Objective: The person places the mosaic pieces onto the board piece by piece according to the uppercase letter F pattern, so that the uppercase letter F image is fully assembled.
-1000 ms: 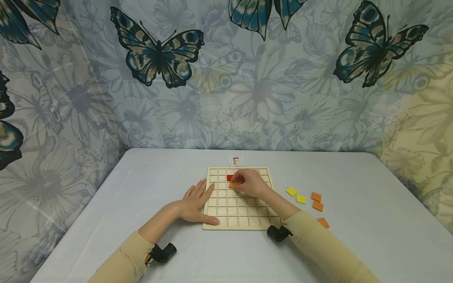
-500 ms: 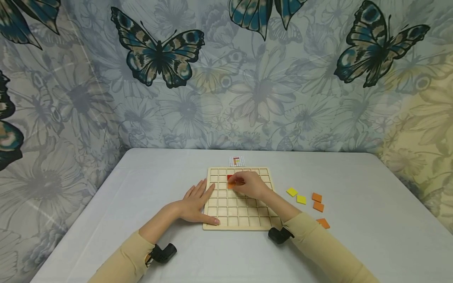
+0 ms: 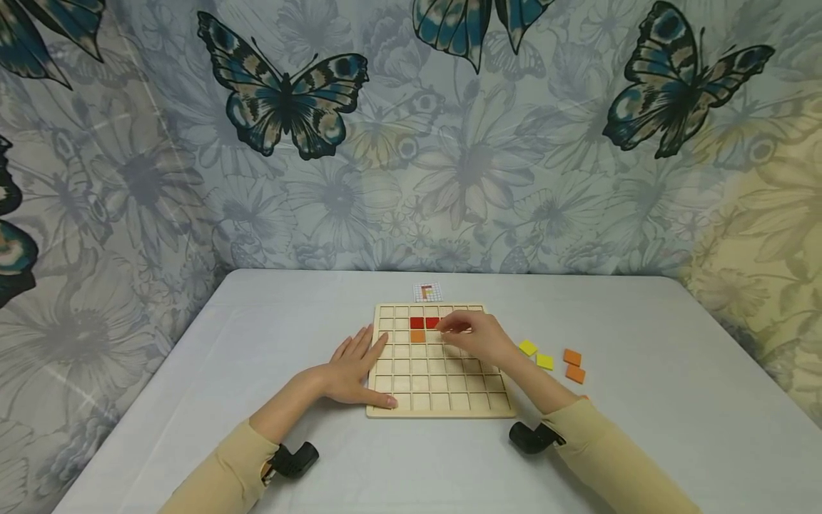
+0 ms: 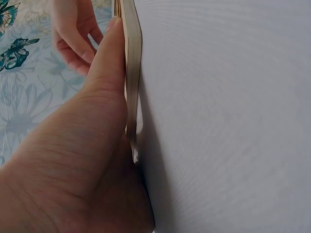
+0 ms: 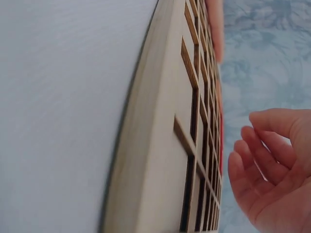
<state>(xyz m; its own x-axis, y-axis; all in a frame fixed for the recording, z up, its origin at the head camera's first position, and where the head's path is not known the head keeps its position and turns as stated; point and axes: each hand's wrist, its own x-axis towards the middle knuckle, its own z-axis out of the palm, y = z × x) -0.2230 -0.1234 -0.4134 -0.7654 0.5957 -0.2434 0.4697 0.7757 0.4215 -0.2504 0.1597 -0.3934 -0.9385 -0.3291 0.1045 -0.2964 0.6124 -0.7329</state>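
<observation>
Tiles (image 3: 544, 362) lie beside the board (image 3: 417, 385), a sleeve (image 3: 623, 457) nearly hiding one.

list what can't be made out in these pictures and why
Head: the card's exact pattern, too small.
Head: any tile in the cells of the board beneath the right hand, which covers them.
Head: most of the lowest orange tile, behind the right sleeve.
Left wrist: most of the board's grid, behind the left hand.
Right wrist: the red tiles' faces, blurred and nearly edge-on.
</observation>
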